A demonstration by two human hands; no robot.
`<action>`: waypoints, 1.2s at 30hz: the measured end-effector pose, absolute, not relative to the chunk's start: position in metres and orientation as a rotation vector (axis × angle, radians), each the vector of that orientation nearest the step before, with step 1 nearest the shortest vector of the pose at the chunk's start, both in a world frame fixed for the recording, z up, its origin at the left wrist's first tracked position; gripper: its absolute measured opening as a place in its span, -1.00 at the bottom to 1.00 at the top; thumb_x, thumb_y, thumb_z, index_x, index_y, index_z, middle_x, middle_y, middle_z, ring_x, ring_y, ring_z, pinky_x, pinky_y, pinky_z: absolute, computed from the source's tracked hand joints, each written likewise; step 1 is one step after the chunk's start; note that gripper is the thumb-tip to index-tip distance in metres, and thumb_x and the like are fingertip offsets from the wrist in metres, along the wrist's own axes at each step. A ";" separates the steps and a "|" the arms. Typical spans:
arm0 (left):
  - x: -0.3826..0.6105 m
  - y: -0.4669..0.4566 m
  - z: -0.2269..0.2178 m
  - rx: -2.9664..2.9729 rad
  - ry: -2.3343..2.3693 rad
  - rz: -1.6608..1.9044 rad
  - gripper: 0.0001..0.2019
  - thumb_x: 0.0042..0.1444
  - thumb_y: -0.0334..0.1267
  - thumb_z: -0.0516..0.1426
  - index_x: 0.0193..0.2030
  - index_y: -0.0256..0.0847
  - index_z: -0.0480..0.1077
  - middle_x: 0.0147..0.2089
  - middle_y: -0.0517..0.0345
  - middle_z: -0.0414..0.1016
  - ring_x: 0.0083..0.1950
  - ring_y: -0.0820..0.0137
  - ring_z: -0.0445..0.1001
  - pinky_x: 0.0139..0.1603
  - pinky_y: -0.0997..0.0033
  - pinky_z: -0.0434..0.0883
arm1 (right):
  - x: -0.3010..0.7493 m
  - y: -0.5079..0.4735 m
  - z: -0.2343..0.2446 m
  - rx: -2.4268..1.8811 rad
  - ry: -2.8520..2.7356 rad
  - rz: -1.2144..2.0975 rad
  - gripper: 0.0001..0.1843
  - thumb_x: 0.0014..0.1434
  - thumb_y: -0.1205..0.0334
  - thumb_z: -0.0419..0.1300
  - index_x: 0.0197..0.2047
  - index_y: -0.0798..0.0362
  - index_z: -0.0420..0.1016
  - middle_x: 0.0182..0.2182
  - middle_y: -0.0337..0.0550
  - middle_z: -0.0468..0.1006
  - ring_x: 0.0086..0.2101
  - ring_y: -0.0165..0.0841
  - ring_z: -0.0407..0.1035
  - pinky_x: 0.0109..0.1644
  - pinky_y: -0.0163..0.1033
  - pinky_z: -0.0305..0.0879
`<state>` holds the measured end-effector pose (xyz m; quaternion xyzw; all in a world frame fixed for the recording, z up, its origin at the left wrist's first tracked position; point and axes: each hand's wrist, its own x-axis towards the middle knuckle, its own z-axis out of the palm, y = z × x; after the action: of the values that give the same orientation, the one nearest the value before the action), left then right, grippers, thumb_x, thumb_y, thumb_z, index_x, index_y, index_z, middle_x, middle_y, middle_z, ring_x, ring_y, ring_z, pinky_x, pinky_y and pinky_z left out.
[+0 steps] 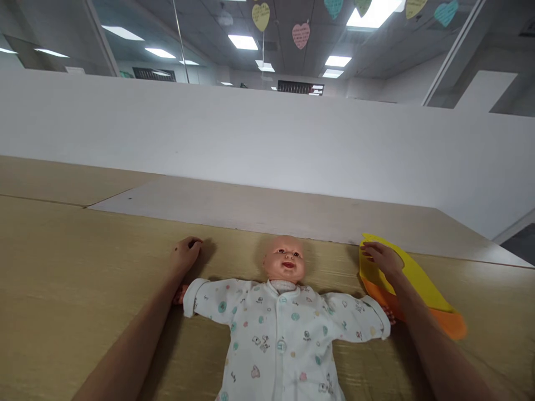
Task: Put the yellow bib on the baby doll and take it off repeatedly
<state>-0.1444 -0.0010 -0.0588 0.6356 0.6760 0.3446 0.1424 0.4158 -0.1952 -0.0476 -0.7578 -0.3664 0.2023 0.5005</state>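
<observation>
A baby doll [288, 262] lies on its back in the middle of the table, arms spread wide. It wears a white romper [280, 340] with small printed figures and round snaps. To the left of the doll's head, my left hand [186, 256] rests on the tabletop with its fingers curled in and nothing visible in them. My right hand [383, 260] lies over the upper part of a yellow bib [422, 284] with an orange lower edge, its fingers stretched out on the bib. Each forearm passes close by one of the doll's hands.
The wooden table [83, 267] meets a pale board [251, 203] along its far side. Behind stands a low white wall [251, 133] with glass panes above it. Heart-shaped paper notes, such as a pink one [301, 35], hang on the glass.
</observation>
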 end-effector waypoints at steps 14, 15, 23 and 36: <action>-0.142 -0.002 -0.055 1.846 1.955 0.921 -0.74 0.00 -0.19 0.00 -0.30 -0.13 0.50 -0.30 0.07 0.59 -0.21 0.15 0.51 -0.22 0.26 0.38 | 0.311 -0.180 -0.046 -1.795 -1.555 0.578 -0.55 0.11 0.23 0.07 0.09 0.09 0.34 -0.09 0.01 0.55 -0.11 -0.22 0.44 0.04 -0.04 0.33; -0.141 -0.002 -0.054 1.845 1.963 0.914 -0.74 0.00 -0.20 0.00 -0.31 -0.13 0.50 -0.29 0.07 0.59 -0.20 0.15 0.52 -0.22 0.25 0.38 | 0.306 -0.181 -0.045 -1.808 -1.547 0.587 -0.54 0.11 0.25 0.06 0.10 0.08 0.32 -0.06 0.01 0.54 -0.08 -0.21 0.43 0.07 -0.02 0.32; -0.140 -0.007 -0.043 1.832 1.918 0.882 -0.69 -0.06 -0.20 0.00 -0.29 -0.19 0.52 -0.35 0.05 0.58 -0.24 0.16 0.52 -0.25 0.26 0.40 | 0.272 -0.185 -0.039 -1.814 -1.486 0.734 -0.53 0.16 0.31 -0.02 0.15 0.09 0.27 0.07 0.02 0.45 0.05 -0.23 0.37 0.15 -0.06 0.28; -0.104 -0.087 0.044 2.270 1.009 0.212 -0.53 -0.14 -0.23 0.08 -0.03 -0.22 0.50 0.04 0.00 0.55 -0.04 0.17 0.52 0.00 0.23 0.45 | 0.248 -0.241 0.043 -2.014 -2.188 0.722 -0.26 -0.14 0.31 0.21 0.20 0.18 0.36 0.18 0.10 0.33 0.18 0.00 0.16 0.26 0.01 0.09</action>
<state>-0.1042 -0.0873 0.0437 0.8631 0.3834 0.0804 0.3186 0.2483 -0.2407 0.0426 -0.6576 -0.7144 0.2357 0.0406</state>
